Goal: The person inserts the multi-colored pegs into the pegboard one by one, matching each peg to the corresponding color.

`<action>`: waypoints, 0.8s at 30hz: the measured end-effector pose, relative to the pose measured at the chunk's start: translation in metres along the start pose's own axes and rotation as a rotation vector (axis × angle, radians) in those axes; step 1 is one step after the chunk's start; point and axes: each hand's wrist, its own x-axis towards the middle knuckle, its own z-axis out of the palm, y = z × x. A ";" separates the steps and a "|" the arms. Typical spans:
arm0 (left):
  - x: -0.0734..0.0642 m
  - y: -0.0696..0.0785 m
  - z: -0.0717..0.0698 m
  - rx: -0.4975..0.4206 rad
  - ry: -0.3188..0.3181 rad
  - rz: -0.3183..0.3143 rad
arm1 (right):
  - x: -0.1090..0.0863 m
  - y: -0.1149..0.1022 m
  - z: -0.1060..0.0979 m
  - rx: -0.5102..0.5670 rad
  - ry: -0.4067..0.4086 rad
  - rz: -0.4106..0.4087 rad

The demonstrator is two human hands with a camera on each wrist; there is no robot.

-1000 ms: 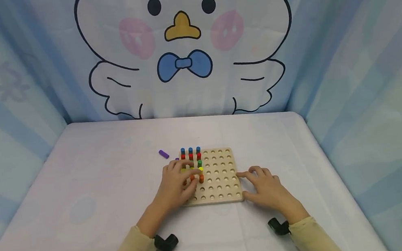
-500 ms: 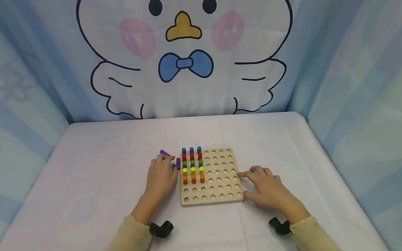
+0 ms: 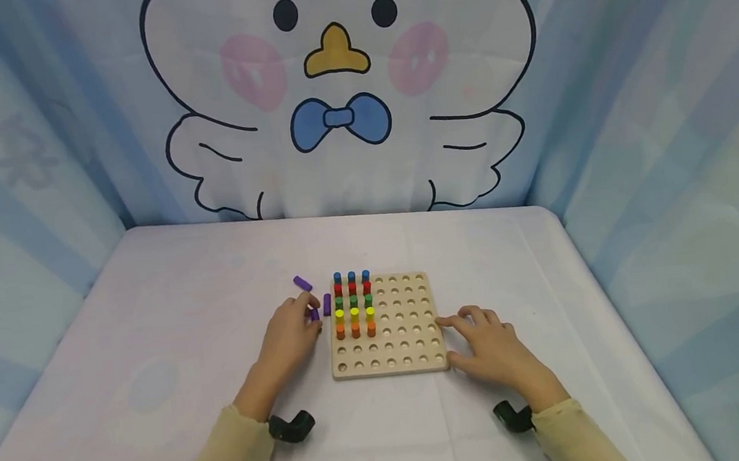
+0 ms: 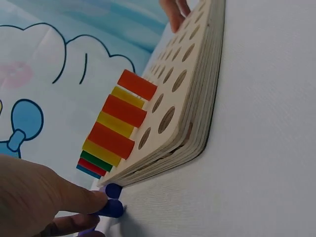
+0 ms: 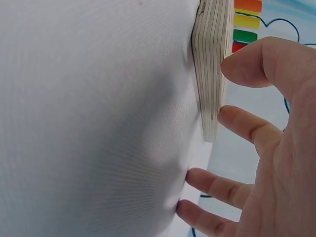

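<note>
My left hand (image 3: 290, 334) is just left of the wooden peg board (image 3: 391, 372), thumb and fingers pinching a purple peg (image 4: 113, 208). Another purple peg (image 3: 327, 305) lies along the board's left edge, and a third purple peg (image 3: 303, 283) lies further back on the table. Standing in the board's left columns are rows of three: blue pegs (image 3: 351, 277), red pegs (image 3: 352, 289), green pegs (image 3: 353, 302), yellow pegs (image 3: 354, 315) and orange pegs (image 3: 356, 331). My right hand (image 3: 493, 345) touches the board's right edge with thumb and index fingertip, its other fingers spread toward the cloth (image 5: 123, 123).
A pale cloth covers the table (image 3: 161, 433). Round holes fill the board's right side and its two front rows. Behind the table hangs a curtain (image 3: 470, 160) with a cartoon bird. Black wrist cameras (image 3: 292, 427) sit at both sleeves.
My left hand has left the pegs on the board, moved left to the purple pegs and drawn back slightly with one pinched. The right hand stays at the board's edge.
</note>
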 end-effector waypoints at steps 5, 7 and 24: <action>-0.006 -0.002 0.001 -0.030 -0.014 0.029 | 0.000 -0.001 0.000 -0.012 0.003 0.007; -0.008 -0.003 0.001 -0.029 -0.018 0.042 | 0.000 -0.001 0.001 -0.010 0.000 0.010; -0.028 0.009 -0.007 -0.164 -0.023 0.022 | 0.002 0.001 0.002 -0.012 -0.012 0.007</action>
